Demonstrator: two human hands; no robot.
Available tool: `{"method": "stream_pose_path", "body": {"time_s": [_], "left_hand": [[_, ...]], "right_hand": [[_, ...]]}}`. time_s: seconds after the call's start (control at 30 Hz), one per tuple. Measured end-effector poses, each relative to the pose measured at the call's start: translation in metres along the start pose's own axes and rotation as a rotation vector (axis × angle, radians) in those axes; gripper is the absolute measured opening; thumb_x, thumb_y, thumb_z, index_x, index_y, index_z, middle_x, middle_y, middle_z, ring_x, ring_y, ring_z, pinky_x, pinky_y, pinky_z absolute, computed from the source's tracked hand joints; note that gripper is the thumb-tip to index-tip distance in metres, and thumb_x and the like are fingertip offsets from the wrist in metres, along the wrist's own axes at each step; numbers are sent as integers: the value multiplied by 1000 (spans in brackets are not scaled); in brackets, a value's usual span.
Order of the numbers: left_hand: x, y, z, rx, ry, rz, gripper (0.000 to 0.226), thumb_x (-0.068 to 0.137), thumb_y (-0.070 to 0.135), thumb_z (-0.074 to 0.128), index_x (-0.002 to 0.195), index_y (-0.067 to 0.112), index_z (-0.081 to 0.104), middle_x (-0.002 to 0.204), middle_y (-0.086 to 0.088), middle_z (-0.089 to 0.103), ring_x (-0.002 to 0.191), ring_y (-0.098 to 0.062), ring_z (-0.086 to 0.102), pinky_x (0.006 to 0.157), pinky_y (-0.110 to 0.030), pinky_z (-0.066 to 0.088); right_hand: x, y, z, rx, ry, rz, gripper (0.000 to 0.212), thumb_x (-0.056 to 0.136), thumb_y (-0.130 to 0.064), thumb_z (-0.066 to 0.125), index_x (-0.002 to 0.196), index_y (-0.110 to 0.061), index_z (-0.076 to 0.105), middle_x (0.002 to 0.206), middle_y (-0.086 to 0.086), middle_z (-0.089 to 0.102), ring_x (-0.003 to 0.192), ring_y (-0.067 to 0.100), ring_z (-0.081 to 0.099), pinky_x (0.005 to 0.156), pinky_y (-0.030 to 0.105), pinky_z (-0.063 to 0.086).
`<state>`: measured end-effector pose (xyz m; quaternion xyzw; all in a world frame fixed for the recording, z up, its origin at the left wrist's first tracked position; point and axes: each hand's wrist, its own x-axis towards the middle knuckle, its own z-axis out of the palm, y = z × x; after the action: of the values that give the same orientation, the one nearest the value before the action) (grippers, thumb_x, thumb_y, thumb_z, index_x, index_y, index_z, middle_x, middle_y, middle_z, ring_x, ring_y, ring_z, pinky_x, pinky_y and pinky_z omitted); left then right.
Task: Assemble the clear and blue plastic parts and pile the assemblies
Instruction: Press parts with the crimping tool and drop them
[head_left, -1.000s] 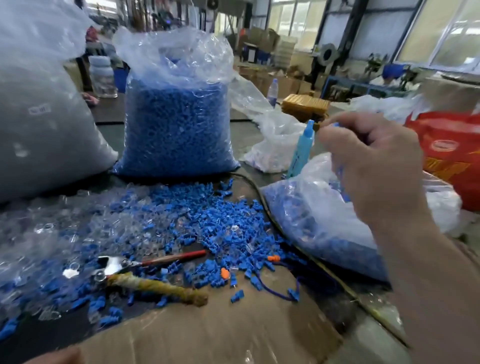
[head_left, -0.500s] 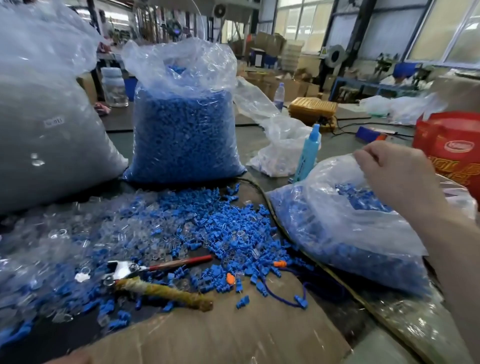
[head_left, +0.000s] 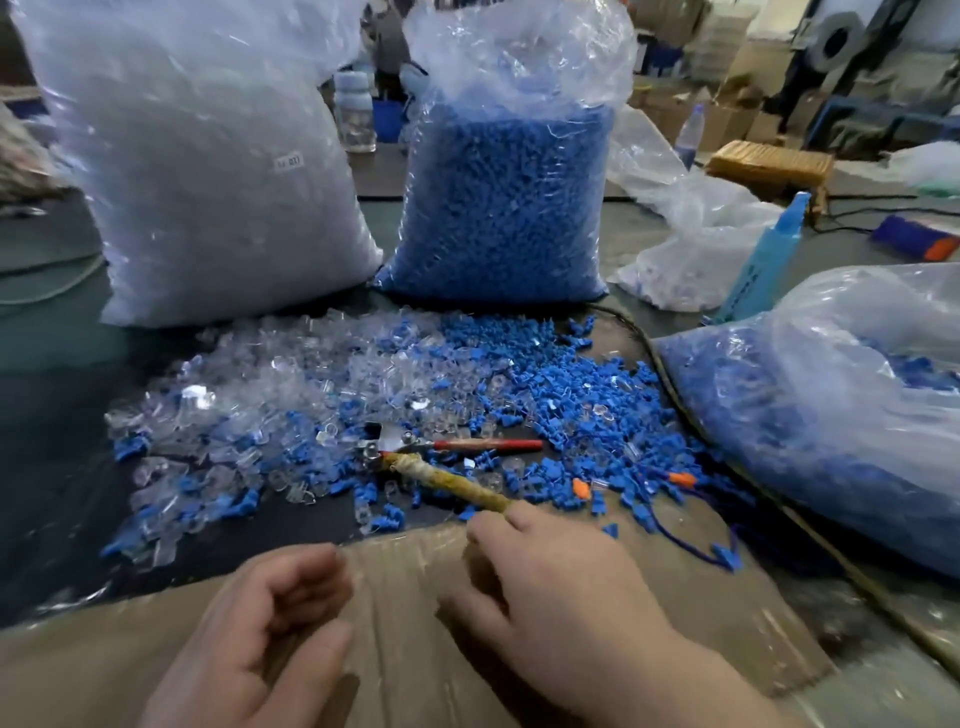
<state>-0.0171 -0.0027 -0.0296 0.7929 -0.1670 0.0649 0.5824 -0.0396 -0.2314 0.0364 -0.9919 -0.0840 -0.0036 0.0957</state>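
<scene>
Clear and blue plastic parts (head_left: 395, 395) are heaped just beyond both grips. The left grip (head_left: 260, 629) is held loosely curled and empty; the right grip (head_left: 561, 587) cannot be judged. The tool handle (head_left: 447, 483) beside it could be knocked, scattering parts.

Factory workshop, bulk bags of blue parts (head_left: 498, 208), stacked cardboard boxes (head_left: 727, 109), taped worktable (head_left: 405, 597)

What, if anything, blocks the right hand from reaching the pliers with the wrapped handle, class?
Likely nothing, so yes. The right hand is over the cardboard, right beside the wrapped handle of the pliers, which points toward it. Loose parts lie around the tool, but none cover that handle.
</scene>
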Motion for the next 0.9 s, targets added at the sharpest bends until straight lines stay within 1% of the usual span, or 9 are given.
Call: {"method": "stream_pose_path", "body": {"time_s": [0.03,0.1,0.17,0.23,0.3,0.4,0.53,0.73,0.9], "left_hand": [[1,-3,-2,-16,13,-41,48,64,48,71,111,55,66,109,10,74,95,-14,75,77,-39,61],[7,5,-2,-8,44,-102,48,62,49,74,106,61,64,107,15,74,95,-9,74,79,-34,60],[16,17,-7,56,29,-171,47,65,44,81,103,65,61,105,18,73,92,-2,72,81,-36,60],[28,19,-18,253,-26,-223,46,73,51,78,115,53,61,106,16,69,90,2,68,81,-32,56],[42,26,-28,636,-89,-245,62,79,57,67,136,37,52,115,16,59,97,4,61,85,-28,51],[63,36,-32,984,-88,-267,79,83,71,55,149,33,34,138,8,53,119,-12,57,94,-31,50],[80,37,-16,1019,-161,-235,71,88,70,51,148,36,34,140,8,51,125,-14,54,99,-31,50],[74,26,0,968,-124,-91,34,94,54,51,126,43,55,108,16,53,106,-6,56,73,-21,34],[76,18,-3,833,-87,-53,16,90,43,65,105,38,62,99,18,55,95,-7,57,71,-22,34]], "right_hand": [[10,-7,2,-47,8,3,48,91,-68,37,118,-28,42,110,-3,48,97,24,55,64,34,34],[29,-16,7,-107,14,10,54,92,-66,39,124,-22,41,113,3,51,96,27,57,59,35,33],[45,-25,12,-106,9,8,54,95,-61,39,127,-18,44,117,7,53,99,29,58,60,36,33],[57,-32,16,-96,11,11,57,95,-62,39,129,-16,45,119,9,54,103,31,57,62,37,33],[67,-38,20,-90,32,15,62,94,-64,39,129,-14,45,120,10,56,105,32,58,65,38,34],[80,-45,21,-71,27,33,61,93,-64,41,126,-14,48,119,11,59,105,32,59,66,39,33],[87,-50,20,-41,7,23,42,95,-54,44,115,-17,52,114,9,59,100,32,61,64,37,32],[86,-42,27,-22,64,-56,16,100,-33,46,111,-23,51,106,2,57,89,30,62,59,36,33],[91,-41,26,46,65,-88,15,100,-36,41,103,-24,50,101,0,58,87,29,60,60,37,31]]}}
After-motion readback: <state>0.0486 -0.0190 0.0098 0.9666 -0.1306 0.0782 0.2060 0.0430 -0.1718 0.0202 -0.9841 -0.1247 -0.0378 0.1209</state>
